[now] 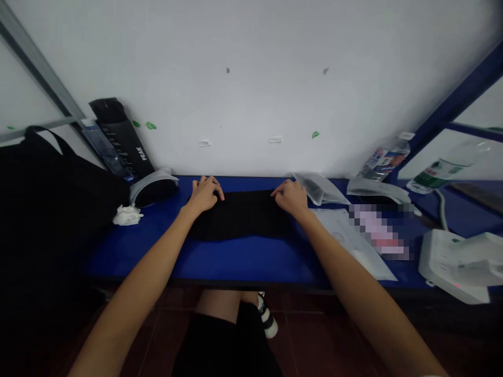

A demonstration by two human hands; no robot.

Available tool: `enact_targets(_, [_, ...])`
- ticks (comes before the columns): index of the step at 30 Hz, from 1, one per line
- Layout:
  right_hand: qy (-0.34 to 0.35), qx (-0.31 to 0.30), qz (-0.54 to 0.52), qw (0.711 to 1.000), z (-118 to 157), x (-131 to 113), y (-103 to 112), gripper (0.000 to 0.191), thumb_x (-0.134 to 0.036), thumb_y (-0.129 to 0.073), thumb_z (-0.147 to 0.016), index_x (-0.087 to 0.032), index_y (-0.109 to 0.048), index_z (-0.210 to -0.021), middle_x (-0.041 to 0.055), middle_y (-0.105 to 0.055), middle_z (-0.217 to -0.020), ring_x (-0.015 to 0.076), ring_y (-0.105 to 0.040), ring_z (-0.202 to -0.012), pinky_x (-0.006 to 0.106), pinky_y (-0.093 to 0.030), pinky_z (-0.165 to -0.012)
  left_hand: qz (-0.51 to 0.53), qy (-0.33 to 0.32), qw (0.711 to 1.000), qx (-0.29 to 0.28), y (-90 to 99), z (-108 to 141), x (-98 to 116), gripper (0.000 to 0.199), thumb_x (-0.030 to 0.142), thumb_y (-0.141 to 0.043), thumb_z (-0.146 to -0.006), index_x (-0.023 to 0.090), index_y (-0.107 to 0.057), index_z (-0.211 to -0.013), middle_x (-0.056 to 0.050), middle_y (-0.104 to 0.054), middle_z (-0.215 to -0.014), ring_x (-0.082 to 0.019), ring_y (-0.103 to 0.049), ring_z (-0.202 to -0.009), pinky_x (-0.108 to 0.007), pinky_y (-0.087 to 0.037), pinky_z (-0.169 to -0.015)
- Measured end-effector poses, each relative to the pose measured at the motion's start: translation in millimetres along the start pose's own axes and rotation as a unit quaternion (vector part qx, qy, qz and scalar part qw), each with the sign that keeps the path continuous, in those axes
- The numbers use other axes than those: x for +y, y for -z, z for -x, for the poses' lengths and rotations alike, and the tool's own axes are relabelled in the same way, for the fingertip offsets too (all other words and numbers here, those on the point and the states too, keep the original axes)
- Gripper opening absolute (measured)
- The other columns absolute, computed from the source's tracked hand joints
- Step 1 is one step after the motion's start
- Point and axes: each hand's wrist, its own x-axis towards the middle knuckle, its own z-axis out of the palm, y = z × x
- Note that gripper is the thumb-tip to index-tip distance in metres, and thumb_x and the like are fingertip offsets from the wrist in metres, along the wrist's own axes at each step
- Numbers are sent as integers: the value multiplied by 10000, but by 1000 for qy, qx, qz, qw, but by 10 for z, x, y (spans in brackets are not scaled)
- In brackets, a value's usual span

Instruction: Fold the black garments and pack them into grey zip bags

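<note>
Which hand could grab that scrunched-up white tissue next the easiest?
Probably the left hand: it's nearer the white tissue, which lies on its side of the blue table. The right hand is at the black cloth's other end.

We have room on the worktop (243,262), nearside of the black cloth (243,217); beyond it, the wall (251,104) blocks our way.

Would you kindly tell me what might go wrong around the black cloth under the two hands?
With the left hand and right hand near its far corners, the black cloth might wrinkle along its near edge. The translucent bag lies close beside the right hand, so a sideways move could nudge it.
</note>
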Motion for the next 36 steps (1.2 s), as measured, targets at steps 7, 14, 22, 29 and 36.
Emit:
enact_targets(7, [-18,10,19,1000,-30,71,-124,398,-204,-516,-984,-213,-866,-1175,192,-707,-1330,410,-589,-1263,598,-456,-1089,16,13,999,-25,-4,4,-35,615,-30,-533,-750,321,-876,-1119,-87,-572,-1517,-390,-496,-1400,-640,-383,-1159])
enact_targets(14, [50,90,-49,994,-93,128,-80,390,-153,-575,-885,-150,-773,-1221,208,-692,-1267,374,-617,-1200,511,-500,-1022,115,-44,991,54,79,-31,-44,427,162,-603,-903,259,-828,-1253,-99,-716,-1269,-277,-662,-1120,-473,-522,-1043])
enact_targets(22, [182,-207,-150,949,-21,29,88,185,-362,-750,-874,-234,-647,-787,-14,-682,-741,171,-626,-693,297,-457,-666,242,-115,927,-261,263,44,-41,324,502,-964,-694,248,-873,-873,-32,-768,-757,-190,-650,-703,-308,-477,-647])
enact_targets(29, [219,-181,-154,947,-67,178,114,553,-422,-929,-692,-229,-715,-1163,20,-726,-1019,198,-676,-887,314,-525,-789,209,-156,946,-192,224,19,-77,242,384,-899,-735,270,-860,-945,-41,-786,-992,-197,-643,-838,-311,-510,-743])
enact_targets(36, [206,-115,-125,964,-105,225,98,202,-287,-813,-745,-233,-699,-904,9,-721,-964,198,-656,-877,324,-486,-818,194,-128,964,-130,199,11,-184,276,412,-870,-761,245,-813,-973,-57,-773,-1005,-219,-654,-892,-341,-534,-806])
